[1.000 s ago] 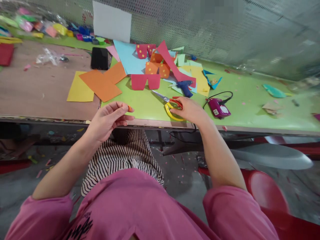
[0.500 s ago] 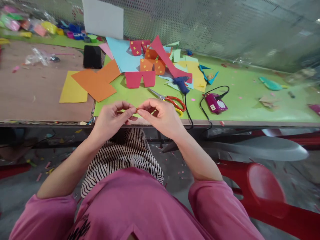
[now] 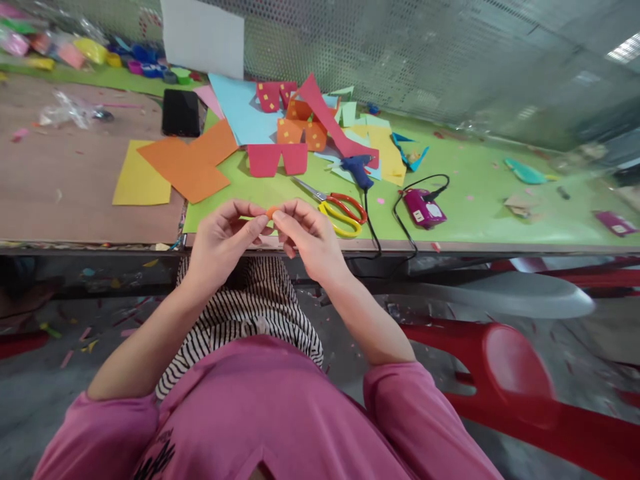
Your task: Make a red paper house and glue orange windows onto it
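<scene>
My left hand [image 3: 220, 240] and my right hand [image 3: 307, 237] meet at the near edge of the green table [image 3: 475, 200]. Both pinch a tiny orange paper scrap [image 3: 273, 212] between thumb and fingertips. Just right of my right hand lie the scissors [image 3: 335, 205] with red and yellow handles, blades pointing away to the left. Behind them sit a red paper cut-out [image 3: 277, 160] and a blue glue gun [image 3: 359, 170].
Orange sheets [image 3: 190, 160] and a yellow sheet [image 3: 135, 177] lie on the brown board to the left, with a black phone [image 3: 181, 112] behind. Coloured paper cut-outs pile up at the back centre. A magenta device [image 3: 423, 207] with a black cord lies right. A red stool [image 3: 515, 373] stands below.
My right hand left the scissors on the table and came left to meet my left hand. Both now pinch the orange scrap, which only the left held before.
</scene>
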Demonstrator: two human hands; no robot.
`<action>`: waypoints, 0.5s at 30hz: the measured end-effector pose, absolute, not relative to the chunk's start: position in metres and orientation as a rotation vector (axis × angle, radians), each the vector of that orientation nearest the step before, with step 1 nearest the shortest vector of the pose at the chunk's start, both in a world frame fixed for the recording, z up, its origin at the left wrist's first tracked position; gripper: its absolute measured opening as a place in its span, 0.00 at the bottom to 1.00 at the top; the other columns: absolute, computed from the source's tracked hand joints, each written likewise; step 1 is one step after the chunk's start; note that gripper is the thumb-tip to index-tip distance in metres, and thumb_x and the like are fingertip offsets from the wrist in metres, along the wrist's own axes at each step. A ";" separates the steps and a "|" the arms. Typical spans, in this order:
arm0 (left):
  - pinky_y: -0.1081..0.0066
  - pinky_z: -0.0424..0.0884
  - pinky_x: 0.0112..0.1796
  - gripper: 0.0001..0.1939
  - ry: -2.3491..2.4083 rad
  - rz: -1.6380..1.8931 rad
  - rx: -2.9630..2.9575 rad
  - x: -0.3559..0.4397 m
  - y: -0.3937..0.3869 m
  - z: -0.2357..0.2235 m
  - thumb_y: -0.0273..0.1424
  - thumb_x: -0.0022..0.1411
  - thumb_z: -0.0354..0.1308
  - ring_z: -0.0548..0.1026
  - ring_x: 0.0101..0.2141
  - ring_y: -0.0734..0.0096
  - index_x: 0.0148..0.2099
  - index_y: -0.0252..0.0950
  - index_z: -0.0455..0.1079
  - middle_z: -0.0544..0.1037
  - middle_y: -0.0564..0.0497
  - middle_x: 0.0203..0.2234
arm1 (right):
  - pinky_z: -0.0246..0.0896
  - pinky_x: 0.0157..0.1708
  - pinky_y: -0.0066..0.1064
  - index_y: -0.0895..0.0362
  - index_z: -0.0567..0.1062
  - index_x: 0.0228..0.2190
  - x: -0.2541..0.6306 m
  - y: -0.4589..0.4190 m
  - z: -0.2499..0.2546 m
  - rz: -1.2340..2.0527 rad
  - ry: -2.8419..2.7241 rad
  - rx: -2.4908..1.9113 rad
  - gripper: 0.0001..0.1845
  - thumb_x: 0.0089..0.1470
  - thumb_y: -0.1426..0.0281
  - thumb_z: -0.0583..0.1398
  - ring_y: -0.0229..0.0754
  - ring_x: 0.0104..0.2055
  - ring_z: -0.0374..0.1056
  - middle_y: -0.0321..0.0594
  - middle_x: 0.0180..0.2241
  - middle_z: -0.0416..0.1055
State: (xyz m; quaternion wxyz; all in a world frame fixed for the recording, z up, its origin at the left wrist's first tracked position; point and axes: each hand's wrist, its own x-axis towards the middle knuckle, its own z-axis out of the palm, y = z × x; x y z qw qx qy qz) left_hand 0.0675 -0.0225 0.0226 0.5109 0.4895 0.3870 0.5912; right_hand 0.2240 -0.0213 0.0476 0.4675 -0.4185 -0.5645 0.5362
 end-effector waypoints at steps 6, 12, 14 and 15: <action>0.77 0.76 0.29 0.15 0.913 1.401 1.167 0.068 -0.021 0.021 0.40 0.57 0.72 0.77 0.25 0.79 0.38 0.37 0.74 0.79 0.53 0.32 | 0.51 0.16 0.22 0.54 0.73 0.34 0.223 -0.019 0.045 1.340 -1.343 -1.025 0.17 0.56 0.54 0.66 0.30 0.23 0.57 0.28 0.24 0.63; 0.77 0.75 0.26 0.17 1.021 1.372 1.232 0.066 -0.012 0.028 0.43 0.55 0.71 0.79 0.28 0.74 0.36 0.37 0.72 0.79 0.52 0.30 | 0.52 0.17 0.26 0.53 0.73 0.35 0.224 -0.009 0.040 1.217 -1.461 -1.059 0.14 0.61 0.55 0.62 0.31 0.20 0.55 0.28 0.23 0.62; 0.76 0.75 0.28 0.16 1.068 1.290 1.283 0.062 0.000 0.031 0.43 0.56 0.71 0.80 0.30 0.71 0.36 0.37 0.73 0.80 0.51 0.31 | 0.54 0.20 0.27 0.52 0.73 0.34 0.226 0.000 0.041 1.167 -1.529 -1.119 0.12 0.61 0.57 0.62 0.33 0.24 0.58 0.30 0.25 0.65; 0.76 0.76 0.29 0.15 1.089 1.233 1.311 0.059 0.008 0.031 0.42 0.56 0.70 0.81 0.31 0.71 0.36 0.37 0.74 0.80 0.50 0.32 | 0.55 0.22 0.27 0.52 0.73 0.34 0.228 0.006 0.043 1.137 -1.574 -1.161 0.11 0.61 0.58 0.62 0.34 0.26 0.60 0.31 0.27 0.67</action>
